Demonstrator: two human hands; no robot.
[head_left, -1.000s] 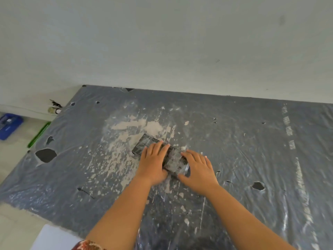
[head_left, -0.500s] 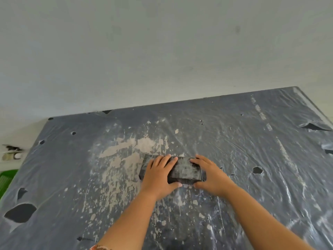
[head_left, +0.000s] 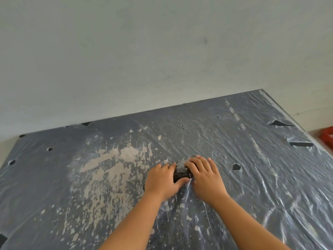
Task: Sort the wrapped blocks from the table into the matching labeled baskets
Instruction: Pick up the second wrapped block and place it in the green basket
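A dark block wrapped in clear film [head_left: 182, 170] lies on the table [head_left: 54, 177], which is covered with a grey plastic sheet stained with pale splashes. My left hand [head_left: 162, 181] grips the block's left end, thumb along its near side. My right hand [head_left: 205, 175] covers its right end with the fingers laid over the top. Only a small middle part of the block shows between the two hands. No labeled baskets can be made out, apart from a red edge at the far right.
A pale wall [head_left: 144, 51] rises behind the table's far edge. Part of a red container [head_left: 327, 137] shows beyond the table's right edge. Several holes and tears [head_left: 236, 166] mark the plastic sheet.
The view has swung to the right, bringing the table's right edge and the red container in. Both hands have closed further over the block, and the right hand now hides more of it.
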